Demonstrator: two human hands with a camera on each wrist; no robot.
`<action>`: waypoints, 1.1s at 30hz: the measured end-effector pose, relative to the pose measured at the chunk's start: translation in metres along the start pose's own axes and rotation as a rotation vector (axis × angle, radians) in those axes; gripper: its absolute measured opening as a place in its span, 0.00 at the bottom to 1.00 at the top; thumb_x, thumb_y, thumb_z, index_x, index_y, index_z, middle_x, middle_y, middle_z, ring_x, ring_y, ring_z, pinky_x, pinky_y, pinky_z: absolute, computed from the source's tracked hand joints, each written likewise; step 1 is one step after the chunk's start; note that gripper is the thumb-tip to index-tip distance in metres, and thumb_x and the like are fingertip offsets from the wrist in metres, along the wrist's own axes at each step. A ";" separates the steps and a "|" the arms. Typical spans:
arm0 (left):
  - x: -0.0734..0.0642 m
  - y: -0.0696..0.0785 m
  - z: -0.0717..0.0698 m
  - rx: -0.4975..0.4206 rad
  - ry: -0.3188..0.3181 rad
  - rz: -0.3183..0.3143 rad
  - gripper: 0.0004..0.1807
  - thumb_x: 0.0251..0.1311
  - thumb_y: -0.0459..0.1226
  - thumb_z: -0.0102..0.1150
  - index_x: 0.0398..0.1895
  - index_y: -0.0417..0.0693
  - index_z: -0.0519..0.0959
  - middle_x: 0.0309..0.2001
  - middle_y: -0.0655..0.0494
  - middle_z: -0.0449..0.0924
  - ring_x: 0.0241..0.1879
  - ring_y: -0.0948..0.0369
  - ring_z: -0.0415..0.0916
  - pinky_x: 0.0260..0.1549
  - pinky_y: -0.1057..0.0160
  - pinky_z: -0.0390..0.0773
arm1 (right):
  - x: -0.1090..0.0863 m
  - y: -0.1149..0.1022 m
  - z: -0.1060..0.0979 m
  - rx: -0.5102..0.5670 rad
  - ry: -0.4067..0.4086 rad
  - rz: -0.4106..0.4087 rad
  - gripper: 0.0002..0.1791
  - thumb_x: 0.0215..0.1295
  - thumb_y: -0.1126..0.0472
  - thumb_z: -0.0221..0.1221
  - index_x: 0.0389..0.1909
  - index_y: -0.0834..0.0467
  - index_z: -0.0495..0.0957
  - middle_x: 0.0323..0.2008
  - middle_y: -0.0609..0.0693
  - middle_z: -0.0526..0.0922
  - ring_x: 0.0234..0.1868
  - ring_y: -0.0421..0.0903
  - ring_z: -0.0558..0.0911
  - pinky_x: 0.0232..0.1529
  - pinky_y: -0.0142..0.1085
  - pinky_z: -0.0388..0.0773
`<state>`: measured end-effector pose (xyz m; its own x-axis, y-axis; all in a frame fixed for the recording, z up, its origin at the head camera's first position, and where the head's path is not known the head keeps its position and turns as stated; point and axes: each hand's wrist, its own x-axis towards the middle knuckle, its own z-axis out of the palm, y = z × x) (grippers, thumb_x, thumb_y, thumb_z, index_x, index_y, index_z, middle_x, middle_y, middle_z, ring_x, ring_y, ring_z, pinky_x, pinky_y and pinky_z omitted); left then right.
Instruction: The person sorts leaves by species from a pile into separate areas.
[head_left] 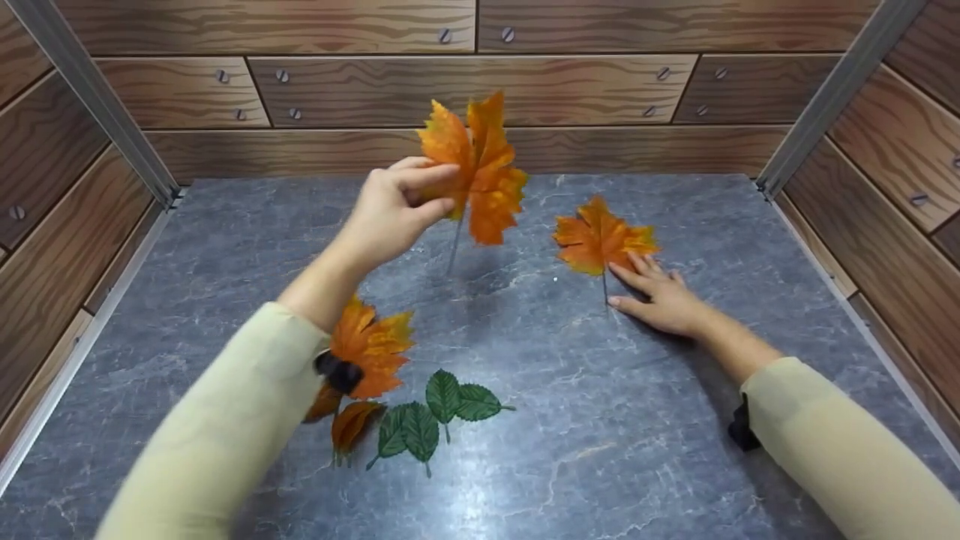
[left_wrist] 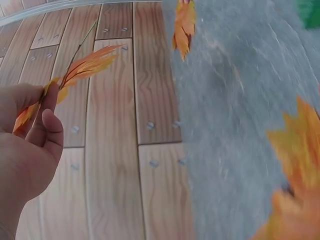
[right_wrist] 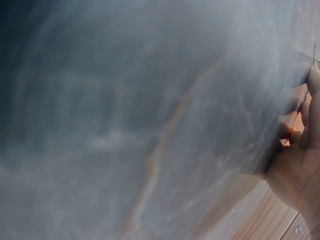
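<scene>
My left hand (head_left: pixel 394 210) pinches an orange maple leaf (head_left: pixel 491 187) between thumb and fingers, held up above the table with its stem hanging down. In the left wrist view the same leaf (left_wrist: pixel 82 70) shows edge-on beyond the fingertips. On the right, my right hand (head_left: pixel 660 296) rests by a second orange maple leaf (head_left: pixel 596 236) lying on the table. Its fingers are extended over the leaf's lower right edge, and the thumb reaches to the stem. The right wrist view shows only part of this hand (right_wrist: pixel 300 150) at its edge.
Another orange maple leaf (head_left: pixel 375 352) lies under my left forearm, beside a darker brown-orange leaf (head_left: pixel 352 426). Several green leaves (head_left: pixel 420 431) lie to the right of these. Wood-patterned walls (head_left: pixel 480 90) enclose the grey marbled table (head_left: pixel 600 465) at the back and sides.
</scene>
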<state>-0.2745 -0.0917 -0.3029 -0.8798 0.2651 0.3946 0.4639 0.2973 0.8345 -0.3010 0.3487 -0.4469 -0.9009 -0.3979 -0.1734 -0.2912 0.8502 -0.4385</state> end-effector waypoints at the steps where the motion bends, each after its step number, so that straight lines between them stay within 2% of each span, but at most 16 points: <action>1: 0.004 -0.003 0.005 -0.029 0.012 -0.012 0.21 0.68 0.27 0.68 0.63 0.42 0.85 0.63 0.49 0.81 0.49 0.61 0.82 0.42 0.68 0.82 | 0.000 0.000 0.000 0.002 0.000 0.000 0.44 0.80 0.34 0.51 0.86 0.52 0.53 0.85 0.63 0.37 0.83 0.67 0.33 0.74 0.74 0.27; 5: 0.016 -0.018 0.026 -0.155 0.056 -0.078 0.22 0.67 0.25 0.67 0.65 0.40 0.83 0.64 0.48 0.80 0.48 0.58 0.83 0.43 0.67 0.84 | 0.000 0.000 0.000 0.008 -0.006 0.002 0.44 0.80 0.33 0.51 0.86 0.51 0.52 0.85 0.62 0.37 0.84 0.66 0.33 0.74 0.73 0.27; 8: 0.024 -0.032 0.041 -0.210 0.092 -0.111 0.23 0.67 0.24 0.67 0.64 0.38 0.83 0.65 0.45 0.79 0.53 0.54 0.84 0.48 0.64 0.85 | 0.001 0.000 0.000 0.008 -0.011 0.004 0.45 0.80 0.33 0.51 0.86 0.51 0.52 0.85 0.62 0.37 0.84 0.66 0.33 0.74 0.73 0.27; 16: 0.037 -0.065 0.078 -0.263 0.158 -0.221 0.22 0.65 0.21 0.66 0.63 0.35 0.82 0.69 0.39 0.76 0.70 0.50 0.73 0.58 0.63 0.81 | -0.001 -0.001 0.000 0.009 -0.007 0.008 0.44 0.80 0.33 0.51 0.86 0.51 0.52 0.85 0.62 0.37 0.84 0.67 0.33 0.75 0.72 0.26; 20: 0.036 -0.079 0.092 -0.267 0.169 -0.291 0.23 0.65 0.21 0.65 0.64 0.34 0.82 0.70 0.38 0.76 0.72 0.50 0.71 0.60 0.64 0.80 | -0.001 -0.001 0.000 0.009 0.002 0.003 0.44 0.80 0.34 0.51 0.86 0.51 0.52 0.85 0.62 0.37 0.84 0.67 0.33 0.75 0.72 0.26; 23: 0.033 -0.089 0.100 -0.297 0.172 -0.380 0.24 0.66 0.21 0.64 0.65 0.35 0.82 0.69 0.40 0.77 0.67 0.56 0.75 0.57 0.68 0.79 | -0.001 -0.001 0.001 0.011 0.003 0.000 0.44 0.80 0.34 0.51 0.86 0.51 0.52 0.85 0.62 0.37 0.84 0.67 0.33 0.75 0.72 0.26; 25: 0.030 -0.095 0.103 -0.319 0.175 -0.445 0.24 0.66 0.21 0.63 0.66 0.36 0.82 0.68 0.40 0.78 0.55 0.55 0.80 0.50 0.68 0.81 | -0.002 -0.001 0.002 0.011 0.003 -0.001 0.44 0.80 0.34 0.51 0.86 0.51 0.52 0.85 0.62 0.37 0.84 0.67 0.33 0.75 0.73 0.26; 28: 0.027 -0.102 0.104 -0.330 0.162 -0.529 0.26 0.66 0.22 0.63 0.68 0.39 0.81 0.67 0.42 0.79 0.41 0.55 0.79 0.39 0.65 0.81 | -0.002 -0.001 0.002 0.008 0.004 -0.002 0.44 0.80 0.34 0.52 0.86 0.51 0.52 0.85 0.63 0.37 0.83 0.67 0.34 0.75 0.73 0.26; 30: 0.025 -0.107 0.105 -0.334 0.144 -0.574 0.27 0.66 0.23 0.62 0.69 0.40 0.80 0.68 0.43 0.79 0.36 0.53 0.77 0.36 0.61 0.79 | -0.002 -0.001 0.002 0.005 0.005 0.000 0.44 0.80 0.34 0.52 0.86 0.51 0.52 0.85 0.63 0.37 0.83 0.67 0.34 0.75 0.73 0.26; 33: 0.022 -0.111 0.105 -0.331 0.114 -0.622 0.29 0.66 0.23 0.61 0.71 0.42 0.79 0.67 0.44 0.79 0.36 0.56 0.77 0.36 0.61 0.78 | -0.001 -0.001 0.000 0.003 -0.001 0.005 0.45 0.80 0.33 0.51 0.86 0.51 0.52 0.85 0.62 0.37 0.84 0.67 0.33 0.75 0.73 0.26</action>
<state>-0.3349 -0.0228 -0.4271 -0.9849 0.0343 -0.1698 -0.1674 0.0632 0.9839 -0.2995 0.3483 -0.4460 -0.9020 -0.3942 -0.1761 -0.2860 0.8511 -0.4403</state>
